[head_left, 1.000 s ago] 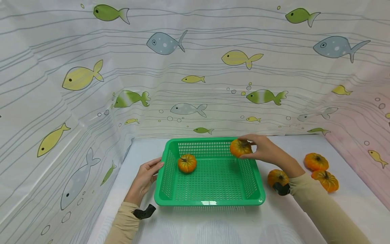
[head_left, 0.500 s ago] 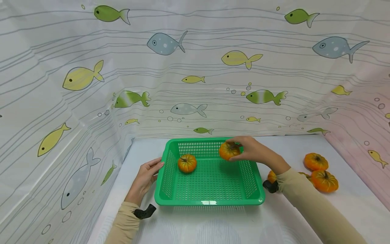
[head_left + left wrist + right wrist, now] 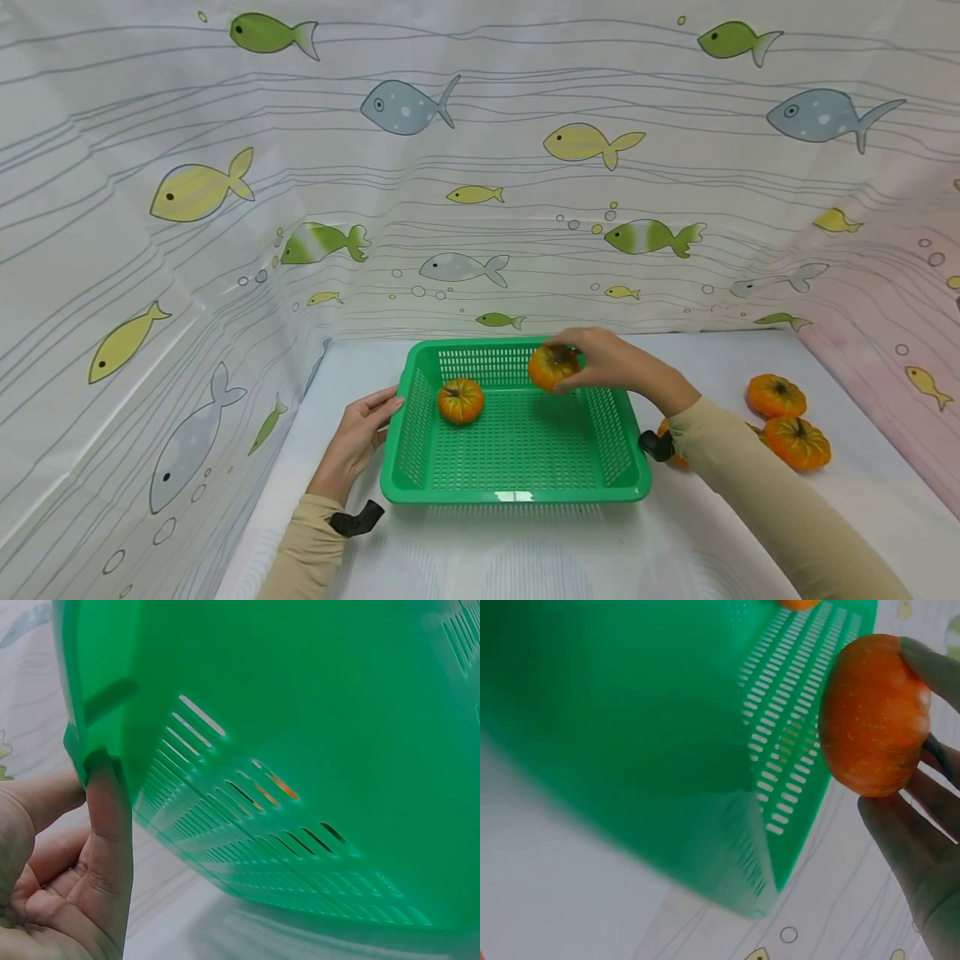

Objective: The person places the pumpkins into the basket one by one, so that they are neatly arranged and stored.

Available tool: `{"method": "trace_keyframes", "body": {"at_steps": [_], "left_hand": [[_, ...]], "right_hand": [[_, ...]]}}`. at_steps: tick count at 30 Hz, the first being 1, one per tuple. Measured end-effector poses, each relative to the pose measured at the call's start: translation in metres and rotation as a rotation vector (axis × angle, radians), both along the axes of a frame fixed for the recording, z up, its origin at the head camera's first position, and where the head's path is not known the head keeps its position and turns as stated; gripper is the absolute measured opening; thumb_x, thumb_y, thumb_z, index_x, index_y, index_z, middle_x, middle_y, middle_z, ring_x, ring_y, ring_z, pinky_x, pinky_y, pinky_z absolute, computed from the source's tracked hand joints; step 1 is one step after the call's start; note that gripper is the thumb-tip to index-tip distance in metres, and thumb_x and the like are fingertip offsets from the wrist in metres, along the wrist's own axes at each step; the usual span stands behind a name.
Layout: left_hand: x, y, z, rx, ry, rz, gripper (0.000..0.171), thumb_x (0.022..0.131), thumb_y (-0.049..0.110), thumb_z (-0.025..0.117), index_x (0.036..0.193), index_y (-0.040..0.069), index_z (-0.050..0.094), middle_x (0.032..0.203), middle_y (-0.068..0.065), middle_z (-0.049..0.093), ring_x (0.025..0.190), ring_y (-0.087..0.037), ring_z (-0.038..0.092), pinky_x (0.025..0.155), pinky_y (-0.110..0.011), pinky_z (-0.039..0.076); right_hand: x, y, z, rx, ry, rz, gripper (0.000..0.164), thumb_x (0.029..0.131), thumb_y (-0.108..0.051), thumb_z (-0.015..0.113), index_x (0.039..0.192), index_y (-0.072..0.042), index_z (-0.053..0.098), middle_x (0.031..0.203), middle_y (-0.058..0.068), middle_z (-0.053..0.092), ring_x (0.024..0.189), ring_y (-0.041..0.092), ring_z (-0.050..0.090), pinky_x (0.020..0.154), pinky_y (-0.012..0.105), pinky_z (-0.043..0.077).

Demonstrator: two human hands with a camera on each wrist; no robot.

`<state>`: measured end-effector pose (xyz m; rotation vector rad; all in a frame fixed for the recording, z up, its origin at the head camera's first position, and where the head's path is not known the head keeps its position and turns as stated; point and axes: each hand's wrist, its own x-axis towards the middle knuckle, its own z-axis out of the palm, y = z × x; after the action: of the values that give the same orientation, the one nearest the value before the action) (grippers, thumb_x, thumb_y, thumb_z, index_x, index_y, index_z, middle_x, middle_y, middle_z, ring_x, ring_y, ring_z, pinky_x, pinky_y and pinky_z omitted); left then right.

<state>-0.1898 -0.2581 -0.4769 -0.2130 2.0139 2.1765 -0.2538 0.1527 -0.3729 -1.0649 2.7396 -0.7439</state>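
Note:
A small orange pumpkin is held between the thumb and fingers of my right hand, over the back right part of a green plastic basket. The right wrist view shows this pumpkin gripped from its stem side, with the perforated basket wall behind it. My left hand pinches the basket's left rim; in the left wrist view the thumb and a finger meet at that rim. Inside the basket, on the left, sits another pumpkin.
Two pumpkins lie on the white table to the right, one pumpkin behind another pumpkin. A further pumpkin is partly hidden by the right sleeve. A fish-patterned curtain rises behind and along both sides.
My right hand has carried its pumpkin leftward from the basket's right rim to over the interior. The left hand has stayed on the rim, and the basket has not visibly moved.

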Motion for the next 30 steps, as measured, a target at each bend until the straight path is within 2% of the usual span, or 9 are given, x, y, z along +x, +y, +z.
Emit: {"method": "trace_keyframes", "body": {"at_steps": [10,15,30], "left_hand": [[0.001,0.0,-0.002,0.015,-0.003,0.006,0.056,0.102,0.017,0.067,0.15,-0.003,0.048,0.109,0.007,0.075,0.095,-0.006,0.074,0.08,-0.023,0.065],[0.0,0.0,-0.002,0.016,-0.002,0.001,0.056,0.102,0.017,0.068,0.15,-0.003,0.048,0.11,0.007,0.074,0.096,-0.006,0.074,0.08,-0.023,0.065],[0.0,0.0,-0.001,0.013,-0.001,0.01,0.056,0.102,0.017,0.068,0.15,-0.003,0.049,0.112,0.004,0.075,0.095,-0.007,0.074,0.079,-0.024,0.066]], "right_hand": [[-0.006,-0.026,-0.005,0.008,0.005,0.059,0.065,0.083,-0.028,0.09,0.137,-0.002,0.064,0.13,0.01,0.069,0.11,0.023,0.067,0.093,0.039,0.062],[-0.009,-0.036,-0.017,0.025,0.017,0.077,0.066,0.083,-0.03,0.089,0.138,-0.003,0.063,0.132,0.011,0.068,0.114,0.024,0.066,0.095,0.038,0.062],[-0.02,-0.06,-0.056,0.069,-0.039,0.067,0.064,0.082,-0.03,0.089,0.136,-0.005,0.065,0.134,0.009,0.068,0.122,0.024,0.063,0.106,0.043,0.056]]}}
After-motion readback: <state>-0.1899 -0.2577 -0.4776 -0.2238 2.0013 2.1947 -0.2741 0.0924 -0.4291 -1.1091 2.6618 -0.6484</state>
